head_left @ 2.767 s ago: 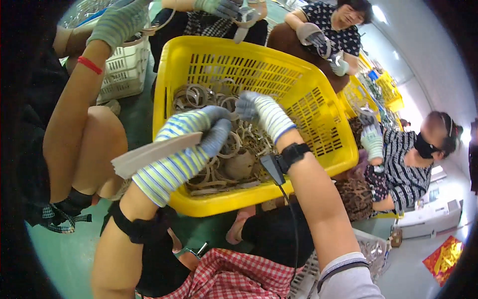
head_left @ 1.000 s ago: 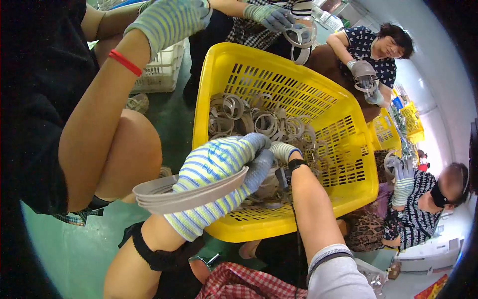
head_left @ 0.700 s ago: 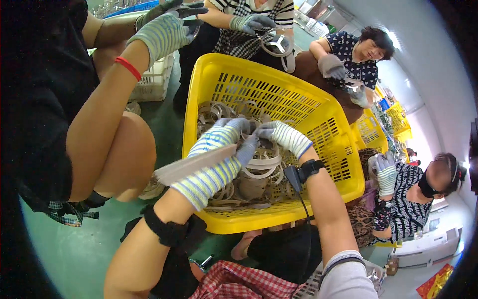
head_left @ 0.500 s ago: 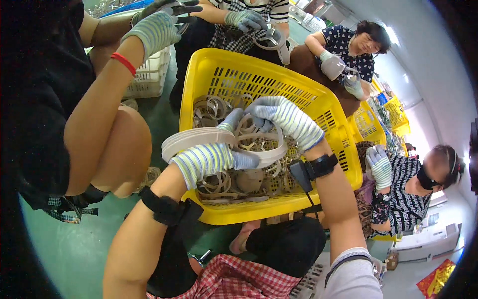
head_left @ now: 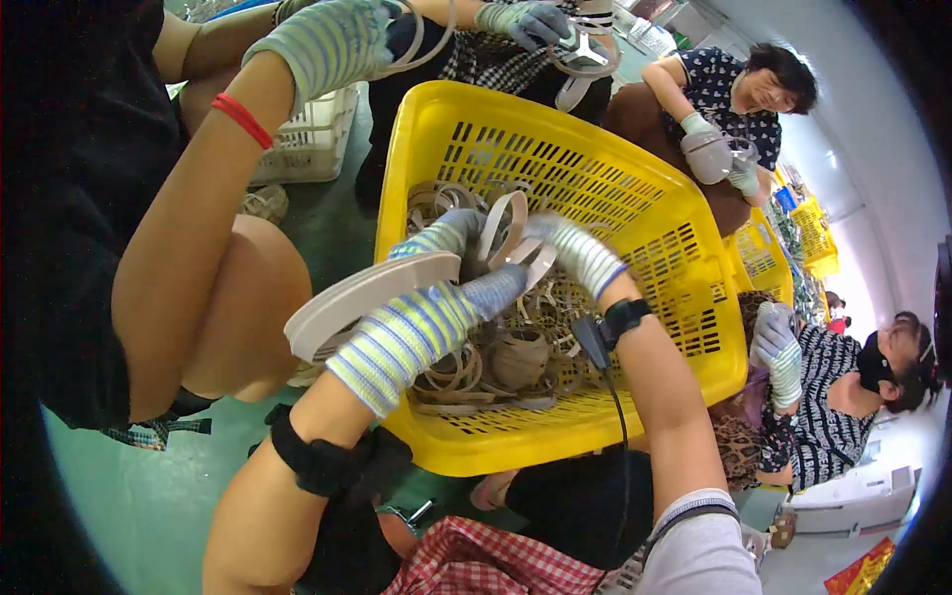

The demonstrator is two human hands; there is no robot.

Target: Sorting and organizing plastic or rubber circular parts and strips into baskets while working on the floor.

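My left hand point(head_left: 412, 332), in a striped knitted glove, is closed on a stack of beige plastic rings point(head_left: 372, 296) that juts out to the left. At its fingertips, over the yellow basket, a tilted pale plastic ring point(head_left: 508, 226) stands among other ring edges. My right hand point(head_left: 585, 253), gloved too, touches the ring's right side; its fingers are smeared by motion and partly hidden. Below both hands the yellow basket point(head_left: 476, 451) holds many loose rings and spoked clear pieces point(head_left: 521, 359). Black bands circle both my wrists.
Close on the left, a co-worker's gloved hand point(head_left: 327, 50) holds thin rings. Across the basket another gloved hand point(head_left: 526, 22) holds a spoked ring point(head_left: 585, 50). More people sit at the right. A white crate point(head_left: 317, 139) stands behind; a cable point(head_left: 622, 446) hangs from my right wrist.
The ring between my hands has tipped upright and narrowed in view. The stack on my left hand has swung down and left. The view has shifted slightly; the left co-worker's hand now holds thin rings.
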